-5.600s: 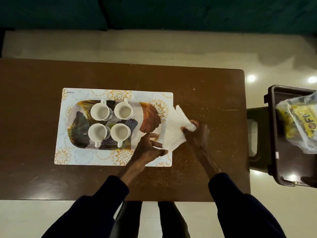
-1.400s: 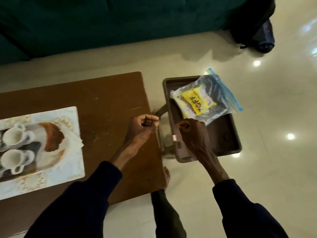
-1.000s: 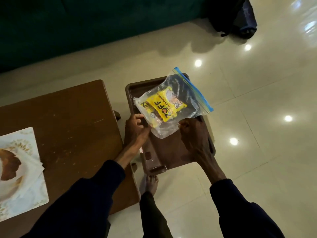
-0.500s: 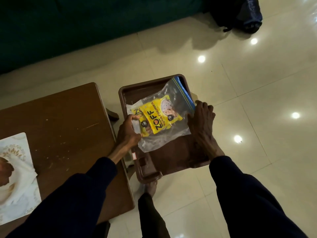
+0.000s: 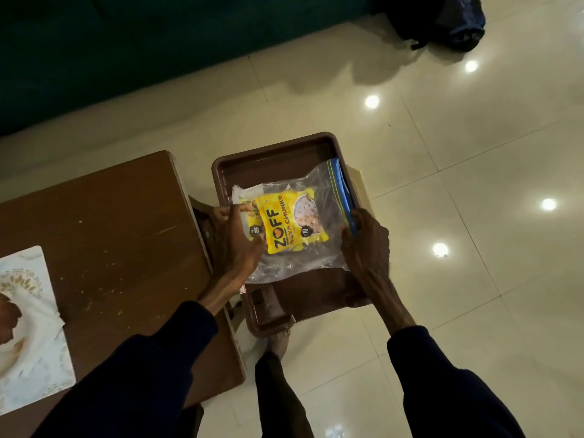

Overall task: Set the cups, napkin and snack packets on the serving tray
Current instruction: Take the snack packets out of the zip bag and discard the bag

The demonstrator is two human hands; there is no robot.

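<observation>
Gripping clear zip bag (image 5: 294, 257) of yellow snack packets (image 5: 284, 226): left hand (image 5: 235, 245), right hand (image 5: 366, 245) fingers closed.

Dim, sharp view; ceiling-light glare on glossy floor (image 5: 474, 153)

Clear zip bag (image 5: 303, 245) of yellow snack packets (image 5: 286, 224), lying over brown bin (image 5: 271, 159); left hand (image 5: 235, 245) and right hand (image 5: 366, 245) gripping opposite edges. Wooden table (image 5: 120, 235) standing beside.
</observation>
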